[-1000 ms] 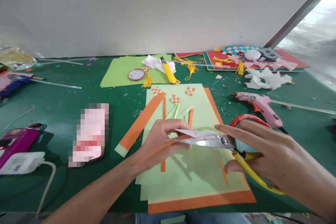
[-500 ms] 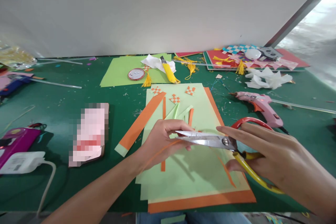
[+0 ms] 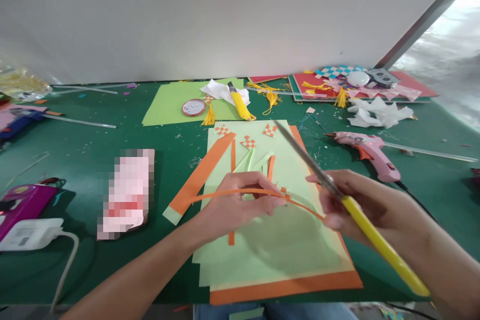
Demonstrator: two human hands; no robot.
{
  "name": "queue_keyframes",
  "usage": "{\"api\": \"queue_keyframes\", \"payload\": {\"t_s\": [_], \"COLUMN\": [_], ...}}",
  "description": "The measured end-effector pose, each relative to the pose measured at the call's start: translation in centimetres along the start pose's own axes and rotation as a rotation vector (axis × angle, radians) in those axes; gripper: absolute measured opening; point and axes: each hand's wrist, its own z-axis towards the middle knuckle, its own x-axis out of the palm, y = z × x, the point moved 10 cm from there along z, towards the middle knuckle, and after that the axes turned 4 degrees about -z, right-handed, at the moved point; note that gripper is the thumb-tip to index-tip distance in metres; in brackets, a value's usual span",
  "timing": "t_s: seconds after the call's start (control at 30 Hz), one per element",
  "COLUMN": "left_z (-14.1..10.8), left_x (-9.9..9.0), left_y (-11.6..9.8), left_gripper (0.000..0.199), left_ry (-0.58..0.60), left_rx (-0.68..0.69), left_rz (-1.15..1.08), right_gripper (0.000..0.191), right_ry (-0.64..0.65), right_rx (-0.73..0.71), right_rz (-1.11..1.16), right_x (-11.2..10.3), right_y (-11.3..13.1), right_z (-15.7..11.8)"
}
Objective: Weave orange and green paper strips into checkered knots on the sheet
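Note:
My left hand is closed in a pinch over the pale green sheets. Between its fingertips are a narrow orange paper strip and a small orange-and-green woven paper piece, partly hidden. The strip arches over the hand, and its right end reaches the fingertips of my right hand. That hand is wrapped round yellow-handled scissors, turned edge-on with the blades pointing up and left. Finished-looking woven paper pieces and a wide orange strip lie on the sheets.
A pink glue gun lies to the right, near crumpled tissue. Toward the back are a yellow cutter, a round lid and yellow tassels. A blurred-out phone and a white charger are at left.
The scissors have swung from pointing left at my left hand, blades apart, to pointing up, edge-on. My right fingertips are now at the orange strip's end, and the strip arches over my left hand.

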Motion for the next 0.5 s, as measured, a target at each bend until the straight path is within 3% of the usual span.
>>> {"api": "queue_keyframes", "payload": {"t_s": [0.2, 0.5], "left_z": [0.2, -0.1], "left_x": [-0.1, 0.0], "left_y": [-0.2, -0.3], "left_gripper": [0.005, 0.013], "left_ry": [-0.009, 0.030], "left_rx": [0.048, 0.063], "left_rz": [0.013, 0.036], "right_gripper": [0.023, 0.034], "right_ry": [-0.009, -0.175], "right_rx": [0.125, 0.234], "right_rz": [0.126, 0.262], "right_x": [2.4, 0.6], "right_y": [0.8, -1.3], "right_z": [0.6, 0.0]}}
